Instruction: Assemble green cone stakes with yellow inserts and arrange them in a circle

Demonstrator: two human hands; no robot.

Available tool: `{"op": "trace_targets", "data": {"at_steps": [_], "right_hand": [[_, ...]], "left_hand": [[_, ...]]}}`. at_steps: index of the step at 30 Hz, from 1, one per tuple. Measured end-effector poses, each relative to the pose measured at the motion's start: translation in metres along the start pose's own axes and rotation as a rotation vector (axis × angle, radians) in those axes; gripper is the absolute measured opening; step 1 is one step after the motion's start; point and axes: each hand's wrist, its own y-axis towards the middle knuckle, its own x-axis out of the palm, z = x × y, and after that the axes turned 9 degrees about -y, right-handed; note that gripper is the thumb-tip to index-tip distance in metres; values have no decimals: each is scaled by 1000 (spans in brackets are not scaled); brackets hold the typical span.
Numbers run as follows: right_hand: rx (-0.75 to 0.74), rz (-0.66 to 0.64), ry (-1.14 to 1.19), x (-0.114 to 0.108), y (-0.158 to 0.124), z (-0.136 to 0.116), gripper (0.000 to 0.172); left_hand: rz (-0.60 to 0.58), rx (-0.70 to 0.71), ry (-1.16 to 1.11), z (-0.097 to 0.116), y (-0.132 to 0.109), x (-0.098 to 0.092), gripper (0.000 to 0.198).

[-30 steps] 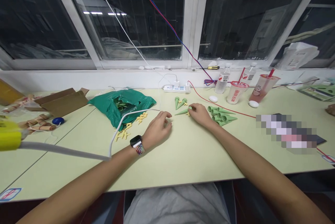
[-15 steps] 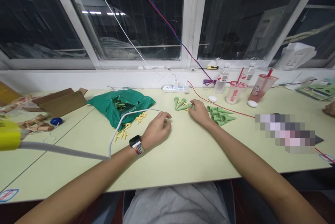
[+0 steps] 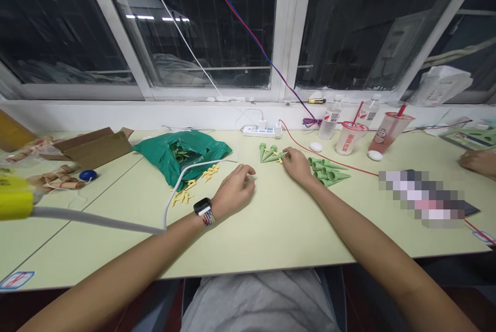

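Observation:
My right hand [image 3: 297, 166] reaches to the middle of the table, its fingers bent and closed at the capped end of a green plant watering spike [image 3: 271, 158] lying on its side. Two more capped green spikes [image 3: 263, 151] lie just left of it, with small yellow valves on this group. Right beside that hand is a pile of hollow green cones [image 3: 327, 172] with their open ends showing. My left hand [image 3: 237, 192], with a watch on the wrist, rests on the table, fingers loosely curled and thumb apart, nothing visible in it. Loose yellow valves [image 3: 209, 172] lie to its left.
A torn green plastic bag [image 3: 155, 148] with green parts stands at the left, a grey cable [image 3: 96, 219] before it. Behind is a power strip [image 3: 251, 131]. Drink cups [image 3: 349, 140] and bottles stand back right. Another person's hand [image 3: 478, 161] rests at the far right.
The view has shifted slightly. Both my hands keep nearly the same place on the table. Another person's hand has come into view at the right edge.

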Motion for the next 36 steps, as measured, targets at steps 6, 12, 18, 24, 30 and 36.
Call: {"op": "trace_targets", "data": {"at_steps": [6, 12, 18, 24, 30, 36], "right_hand": [[7, 6, -1, 0, -1, -3, 29], [-17, 91, -32, -24, -4, -10, 32], [51, 17, -317, -72, -2, 11, 35], [126, -205, -474, -71, -4, 25, 37], [93, -218, -542, -65, -5, 27, 39], [56, -220, -572, -63, -5, 30, 42]], "left_hand": [[1, 13, -3, -2, 0, 0, 19], [0, -3, -2, 0, 0, -1, 18], [-5, 2, -3, 1, -1, -1, 19], [-6, 3, 3, 1, -1, -1, 19], [2, 18, 6, -1, -1, 0, 18], [6, 21, 11, -2, -1, 1, 19]]}}
